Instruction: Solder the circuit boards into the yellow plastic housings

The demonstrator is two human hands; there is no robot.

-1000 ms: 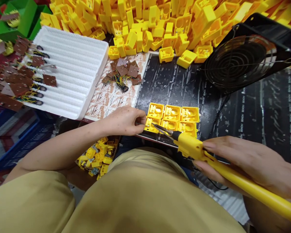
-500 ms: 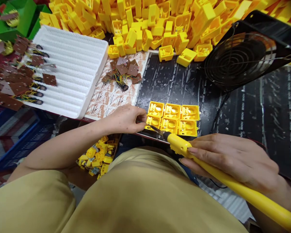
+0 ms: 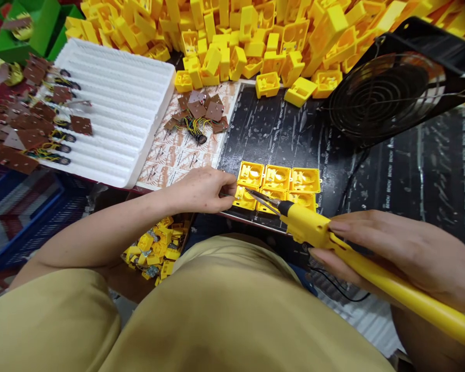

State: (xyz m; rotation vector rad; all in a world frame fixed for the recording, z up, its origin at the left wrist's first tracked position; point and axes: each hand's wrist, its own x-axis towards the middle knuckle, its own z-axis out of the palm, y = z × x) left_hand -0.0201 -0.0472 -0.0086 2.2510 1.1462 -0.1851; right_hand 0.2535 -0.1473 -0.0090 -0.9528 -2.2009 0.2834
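My right hand [image 3: 403, 256] is closed round a yellow soldering iron [image 3: 333, 243] whose metal tip reaches the front left case of a block of several open yellow plastic cases [image 3: 279, 178] on a black mat [image 3: 275, 129]. My left hand [image 3: 201, 190] rests at the mat's near left edge, fingers pinched on a thin wire that meets the iron's tip at that case.
A big heap of yellow cases [image 3: 256, 36] fills the back. A black fan [image 3: 383, 93] stands at right. A white foam tray [image 3: 112, 108] and brown circuit boards [image 3: 31, 129] lie at left, more boards [image 3: 199, 111] in the middle. A bin of yellow parts [image 3: 155, 253] sits by my knee.
The iron drew back toward me, then came forward again to the front left case. My right hand shifted right along the handle. My left hand barely moved.
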